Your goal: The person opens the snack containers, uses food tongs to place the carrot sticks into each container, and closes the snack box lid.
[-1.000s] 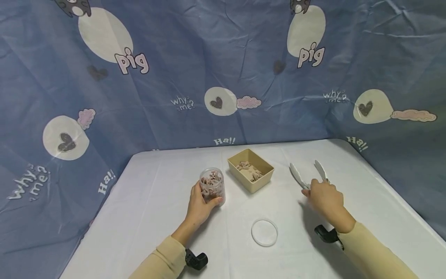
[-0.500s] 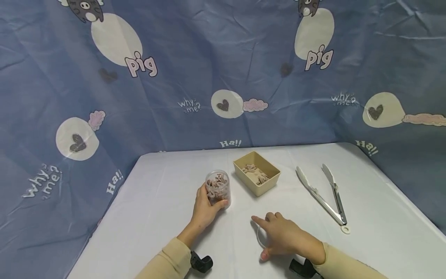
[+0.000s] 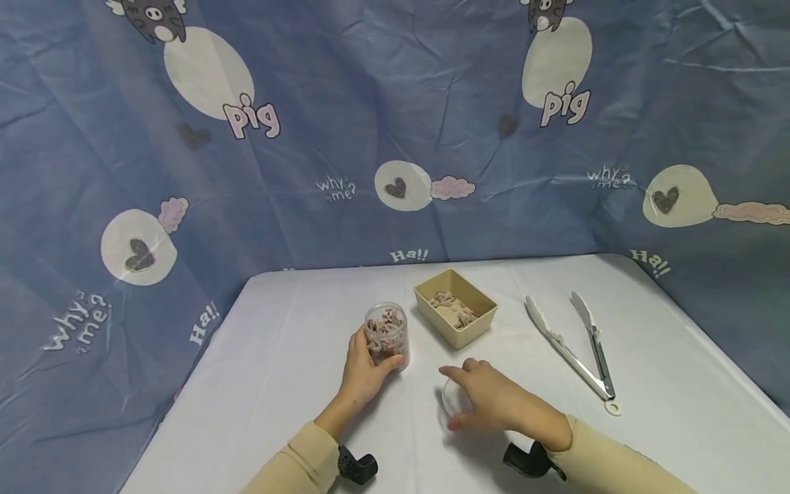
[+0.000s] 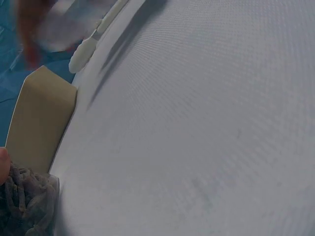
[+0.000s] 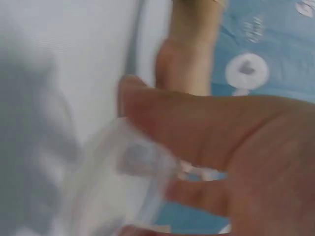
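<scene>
My left hand [image 3: 359, 374] grips a clear plastic jar [image 3: 389, 336], fingers round its far side and thumb across the front. Small brownish-pink curled pieces fill much of the jar, which stands upright with its mouth uncovered. To the right, my right hand [image 3: 494, 399] holds a clear round lid [image 3: 452, 398] by its edge, thumb and fingers spread across it. In the right wrist view the lid [image 5: 110, 182] is tilted and blurred under the thumb. The left wrist view catches a thumb tip at the jar [image 4: 32, 201].
A beige rectangular box [image 3: 457, 336] with several similar curled pieces inside stands behind and right of the jar. Metal tongs [image 3: 570, 353] with pale tips lie spread at the right. A white cloth [image 3: 296, 329] covers the table; a blue printed curtain [image 3: 308, 226] hangs behind.
My right hand has let go of the tongs, moved left to the lid and taken it up. The left hand stays on the jar. The head view has shifted slightly.
</scene>
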The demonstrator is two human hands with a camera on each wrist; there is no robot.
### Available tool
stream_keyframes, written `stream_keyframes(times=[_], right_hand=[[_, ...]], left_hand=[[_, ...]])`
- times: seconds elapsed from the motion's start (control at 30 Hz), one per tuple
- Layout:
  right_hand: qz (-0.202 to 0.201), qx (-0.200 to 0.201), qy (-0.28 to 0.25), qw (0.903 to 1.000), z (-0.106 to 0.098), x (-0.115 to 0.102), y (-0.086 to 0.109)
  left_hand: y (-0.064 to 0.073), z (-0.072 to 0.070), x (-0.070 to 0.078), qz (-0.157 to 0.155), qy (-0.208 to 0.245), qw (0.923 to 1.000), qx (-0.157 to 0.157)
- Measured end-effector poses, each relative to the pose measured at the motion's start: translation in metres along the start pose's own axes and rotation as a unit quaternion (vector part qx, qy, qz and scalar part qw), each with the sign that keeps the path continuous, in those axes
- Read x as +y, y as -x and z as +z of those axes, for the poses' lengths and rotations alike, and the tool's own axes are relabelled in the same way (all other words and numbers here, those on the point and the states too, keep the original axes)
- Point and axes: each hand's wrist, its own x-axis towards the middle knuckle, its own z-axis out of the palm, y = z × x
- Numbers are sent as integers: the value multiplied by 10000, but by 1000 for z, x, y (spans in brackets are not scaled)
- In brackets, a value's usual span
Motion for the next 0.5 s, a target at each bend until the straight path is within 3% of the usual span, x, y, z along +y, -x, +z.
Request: stream_keyframes(times=[0.1,0.17,0.33,0.4,0.5], right_hand=[[-353,735,-472,9955,-11,1,-12],[-499,1373,-871,9854,-15,0,-23],[-481,2806,-2035,9368,-25,-6,-53],[-425,3139,-2377,9182,-28,-8,-66],[-341,3357,-2710,9015,-29,-11,-84]], left_hand=[[1,1,0,-30,47,10000,-7],[1,1,0,-32,72,10000,-9],[1,1,1,27,52,10000,-7],[1,1,0,35,35,10000,-7],[0,0,0,19,81,10000,-3]])
